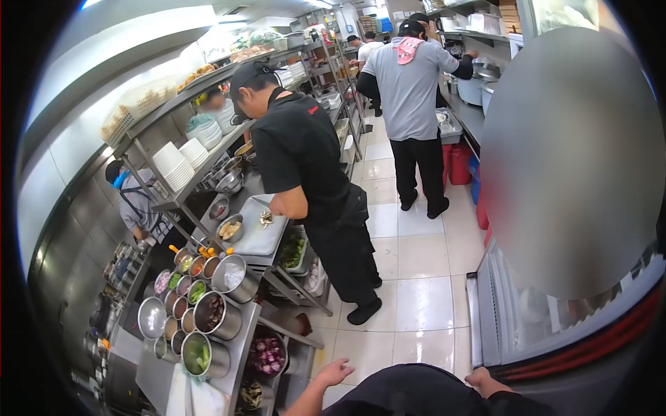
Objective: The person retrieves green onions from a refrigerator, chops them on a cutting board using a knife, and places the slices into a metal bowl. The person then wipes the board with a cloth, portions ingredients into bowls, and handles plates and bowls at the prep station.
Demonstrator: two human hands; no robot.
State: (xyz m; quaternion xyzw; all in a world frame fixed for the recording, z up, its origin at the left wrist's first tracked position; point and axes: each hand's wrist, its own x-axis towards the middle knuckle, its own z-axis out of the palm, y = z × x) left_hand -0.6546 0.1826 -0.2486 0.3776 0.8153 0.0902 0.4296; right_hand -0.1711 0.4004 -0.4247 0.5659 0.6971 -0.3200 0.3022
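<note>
My left hand (335, 373) is at the bottom centre over the tiled floor, fingers extended and apart, holding nothing. Left of it, under the steel counter, sits a tub of cut purple onions (268, 355). On the counter stand several steel pots, one with green vegetable pieces (201, 356) and one with dark brown pieces (216, 313). My right hand (480, 378) is low on the right beside the metal door edge (474, 320) of a glass-fronted cabinet. Its fingers look curled in; whether they touch the edge or hold anything is hidden.
A co-worker (298, 159) in black cuts pale pieces on a white board (260, 227) at the left counter. Another person (409, 97) in grey stands further down the aisle. White tiles (423, 298) run between them and the cabinet. A large blurred patch covers the right.
</note>
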